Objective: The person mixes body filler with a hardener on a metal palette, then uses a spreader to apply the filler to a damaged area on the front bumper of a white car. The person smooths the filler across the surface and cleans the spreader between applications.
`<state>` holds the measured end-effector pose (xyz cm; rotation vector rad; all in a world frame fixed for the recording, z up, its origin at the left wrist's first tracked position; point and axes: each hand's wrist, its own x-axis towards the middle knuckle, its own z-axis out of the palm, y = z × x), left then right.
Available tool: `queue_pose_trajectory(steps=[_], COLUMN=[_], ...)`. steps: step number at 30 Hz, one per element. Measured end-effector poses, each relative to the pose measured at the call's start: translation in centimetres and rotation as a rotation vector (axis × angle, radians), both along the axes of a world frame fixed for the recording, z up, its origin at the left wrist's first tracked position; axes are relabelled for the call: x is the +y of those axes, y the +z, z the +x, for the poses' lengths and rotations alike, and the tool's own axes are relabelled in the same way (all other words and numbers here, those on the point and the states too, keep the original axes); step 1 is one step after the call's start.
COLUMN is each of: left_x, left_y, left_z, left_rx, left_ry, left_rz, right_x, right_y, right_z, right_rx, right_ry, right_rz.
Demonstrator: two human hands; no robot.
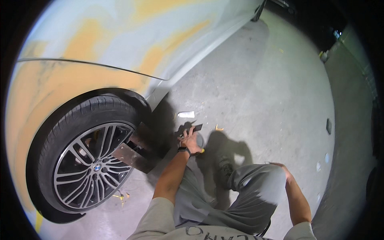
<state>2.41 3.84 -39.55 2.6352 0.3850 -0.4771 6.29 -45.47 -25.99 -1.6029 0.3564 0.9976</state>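
My left hand (189,141) reaches down to the concrete floor, a watch on its wrist. Its fingers grip a small dark flat scraper (197,128) that sticks out to the upper right. Just right of the hand sits a round grey tin (201,141) with a yellow bit (203,151) at its near edge. My right hand (279,164) lies over my raised right knee. Its fingers are hidden behind the grey trouser leg.
A white car body (120,36) with orange filler patches fills the upper left, its alloy wheel (92,168) close by. A dark flat board (136,152) leans at the tyre. A white tube (186,114) and an orange scrap (218,128) lie on the floor.
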Motion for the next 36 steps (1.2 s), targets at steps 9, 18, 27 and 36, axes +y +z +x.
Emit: queue_pose_trajectory(steps=[9,18,27,36], left_x=[1.2,2.2,1.7,1.5], left_y=[-2.1,1.8,1.4,0.8], left_z=[-0.3,-3.5,-10.1,-11.9], left_rx=[-0.441,-0.651,-0.225,0.147], left_ry=[0.044,0.294,0.316,0.623], left_rz=[-0.174,-0.131,-0.255,-0.397], right_x=[10.9,25.3,28.9,36.1], right_y=[-9.4,-14.2,-11.7,-13.1], right_z=[6.0,9.2,11.5,8.8], right_rx=[0.261,-0.129,-0.660,-1.348], right_ry=[-0.165,0.359,0.458,1.071], right_rz=[0.371,0.451,0.093,0.148])
